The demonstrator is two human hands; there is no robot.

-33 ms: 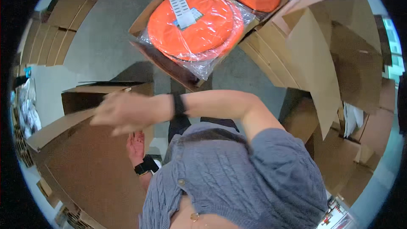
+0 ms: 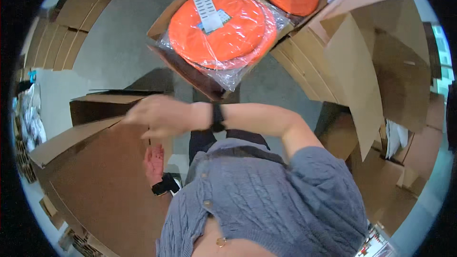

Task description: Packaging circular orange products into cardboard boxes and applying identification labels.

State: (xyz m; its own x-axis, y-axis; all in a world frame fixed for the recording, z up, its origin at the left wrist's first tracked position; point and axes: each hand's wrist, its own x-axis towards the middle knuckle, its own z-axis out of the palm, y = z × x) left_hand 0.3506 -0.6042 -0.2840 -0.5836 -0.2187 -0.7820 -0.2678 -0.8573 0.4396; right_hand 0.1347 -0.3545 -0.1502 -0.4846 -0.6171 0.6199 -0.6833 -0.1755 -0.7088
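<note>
Fingers point(image 2: 135, 115) of the right hand point(image 2: 166, 113) super blurry, can't tell if gripping, right by the box point(image 2: 100, 181), left hand point(image 2: 153, 165) loosely spread beside that box, orange discs point(image 2: 238, 38) beyond it, rightward

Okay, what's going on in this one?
A person has their right arm across their body, the blurred right hand by the large box on their left; whether it touches is unclear. Their left hand is open beside that box, with nothing visible in it. Ahead, orange discs in clear plastic lie in an open carton.
</note>
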